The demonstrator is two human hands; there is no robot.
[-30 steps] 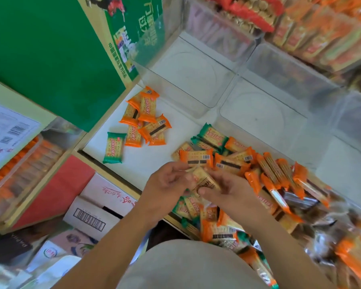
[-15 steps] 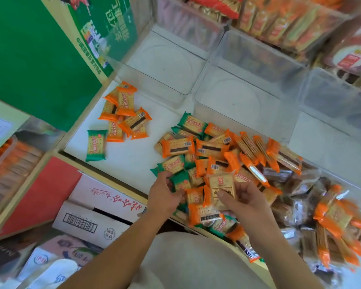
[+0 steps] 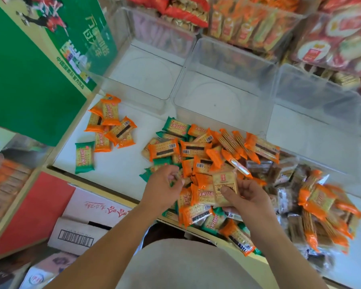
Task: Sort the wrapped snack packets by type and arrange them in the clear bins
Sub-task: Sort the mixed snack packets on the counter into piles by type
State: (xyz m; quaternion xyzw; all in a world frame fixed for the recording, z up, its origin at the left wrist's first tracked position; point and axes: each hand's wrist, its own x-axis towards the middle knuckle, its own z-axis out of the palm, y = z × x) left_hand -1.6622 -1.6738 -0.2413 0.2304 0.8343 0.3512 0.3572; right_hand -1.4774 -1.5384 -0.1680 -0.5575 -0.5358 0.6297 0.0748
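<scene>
Head view: a white worktop (image 3: 121,176) carries the snack packets, with three clear bins along its far edge. The left bin (image 3: 133,94), the middle bin (image 3: 256,94) and the right bin (image 3: 296,101) stand side by side, each showing a bare floor.

The main pile of packets (image 3: 198,150) covers the middle and right of the worktop, reaching from the wall of the middle bin to the near edge. It mixes orange-ended and green-ended cracker wrappers, and brown-wrapped packets (image 3: 258,167) lie on its right side.

Near the far left corner sits a group of orange packets (image 3: 111,126), heaped loosely and overlapping one another. A single green packet (image 3: 84,157) lies flat just nearer than that group, apart from the main pile.

The right hand (image 3: 248,197) is over the near part of the pile, thumb on top and fingers underneath, clamped on a small stack of packets (image 3: 217,190); the top one is a pale tan wrapper and orange ones lie beneath it.

The left hand (image 3: 161,184) is at the pile's near left edge with its fingers curled down among the green wrappers. I cannot tell whether it holds a packet.

A green carton (image 3: 29,69) stands at the worktop's left edge. Cardboard boxes (image 3: 88,222) lie below the near edge.
</scene>
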